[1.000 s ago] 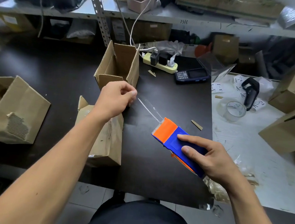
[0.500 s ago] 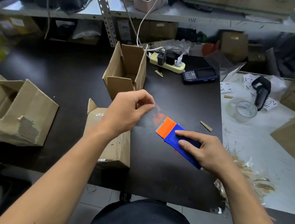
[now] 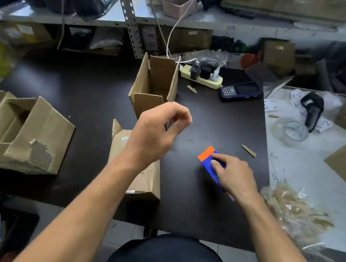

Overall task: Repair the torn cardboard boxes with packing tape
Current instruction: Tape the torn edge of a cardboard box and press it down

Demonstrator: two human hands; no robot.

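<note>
A blue and orange tape dispenser [image 3: 209, 159] lies on the dark table [image 3: 87, 82], right of centre. The right hand [image 3: 232, 175] grasps it from above, fingers curled over its blue body. The left hand [image 3: 156, 132] is raised above the table with thumb and fingers curled together; whether it pinches a strip of tape cannot be told through the blur. Under the left forearm lies a closed cardboard box [image 3: 147, 179] with clear tape on its top. Behind the hand stands an open box [image 3: 154, 85], flaps up. A crushed, torn box [image 3: 22, 135] sits at the left. On the white surface to the right lie a clear tape roll [image 3: 291, 130] and paper slips [image 3: 296, 96] handwritten "A-2". A handheld scanner [image 3: 240, 91] rests near a power strip [image 3: 201, 78].
</note>
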